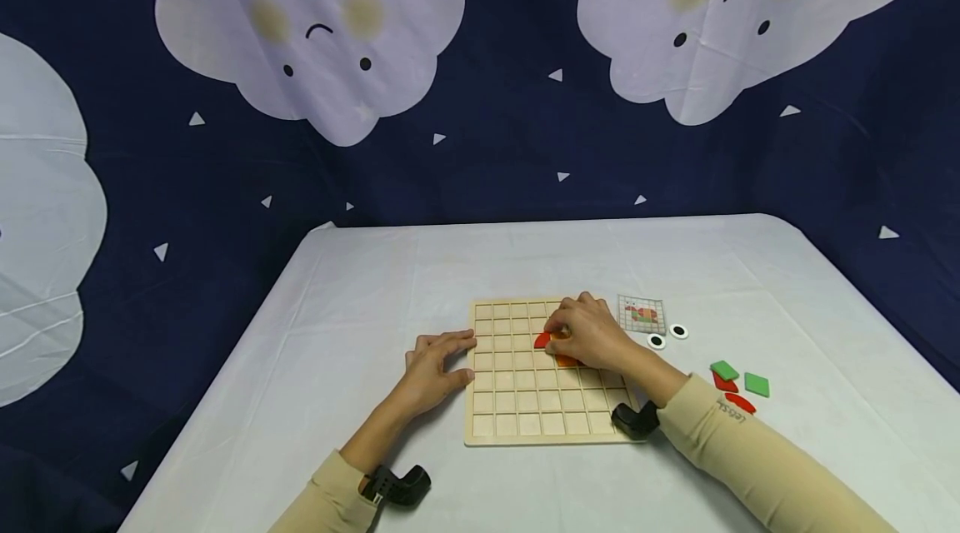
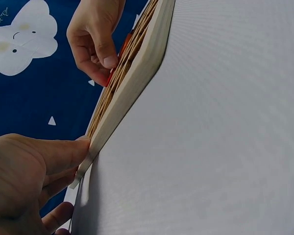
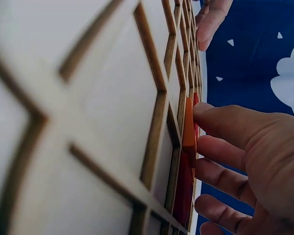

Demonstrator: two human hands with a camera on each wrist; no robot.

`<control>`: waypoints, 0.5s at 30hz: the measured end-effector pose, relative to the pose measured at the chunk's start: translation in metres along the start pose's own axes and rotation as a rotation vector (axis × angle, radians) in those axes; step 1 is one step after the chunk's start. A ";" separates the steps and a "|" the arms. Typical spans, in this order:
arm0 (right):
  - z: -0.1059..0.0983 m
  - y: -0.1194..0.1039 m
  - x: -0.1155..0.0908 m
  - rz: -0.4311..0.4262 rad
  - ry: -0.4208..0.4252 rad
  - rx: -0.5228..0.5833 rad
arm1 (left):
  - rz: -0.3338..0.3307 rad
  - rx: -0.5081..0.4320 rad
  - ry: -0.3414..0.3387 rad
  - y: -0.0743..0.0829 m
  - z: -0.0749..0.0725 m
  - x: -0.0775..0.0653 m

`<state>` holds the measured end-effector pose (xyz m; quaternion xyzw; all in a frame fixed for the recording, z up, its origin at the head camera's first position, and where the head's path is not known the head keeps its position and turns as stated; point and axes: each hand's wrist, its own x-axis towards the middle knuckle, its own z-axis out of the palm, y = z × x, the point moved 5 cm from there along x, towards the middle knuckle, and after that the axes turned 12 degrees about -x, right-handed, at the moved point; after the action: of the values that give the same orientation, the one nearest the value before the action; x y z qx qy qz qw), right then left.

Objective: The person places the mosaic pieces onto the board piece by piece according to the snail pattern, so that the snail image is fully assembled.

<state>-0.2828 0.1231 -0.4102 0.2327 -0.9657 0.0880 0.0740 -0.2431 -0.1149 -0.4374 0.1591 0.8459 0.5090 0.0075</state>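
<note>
A pale wooden grid board (image 1: 517, 425) lies on the white table, its cells divided by thin raised strips. My left hand (image 1: 438, 371) touches its left edge, thumb and fingers extended and spread along the rim. Over the board's upper middle, my right hand (image 1: 588, 333) pinches a small red rounded piece (image 1: 542, 341) between thumb and fingertips. Orange tiles (image 1: 567, 361) lie in cells beneath that hand and are partly hidden by it. From the right wrist view, an orange tile (image 3: 188, 132) stands above the strips beside the thumb, with a dark red piece (image 3: 183, 188) below it.
A small pattern card (image 1: 642, 315) lies beyond the board's right side, near two round eye pieces (image 1: 656, 341). Farther right are green tiles (image 1: 757, 385) and red pieces (image 1: 740, 403). A dark blue cloth with clouds hangs behind the table (image 1: 405, 266).
</note>
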 end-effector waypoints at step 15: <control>-0.037 0.016 -0.017 0.057 0.083 0.046 | 0.012 0.020 0.000 -0.001 0.000 0.001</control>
<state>-0.2718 0.1519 -0.3794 0.2031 -0.9657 0.1219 0.1062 -0.2440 -0.1152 -0.4378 0.1643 0.8499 0.5007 0.0029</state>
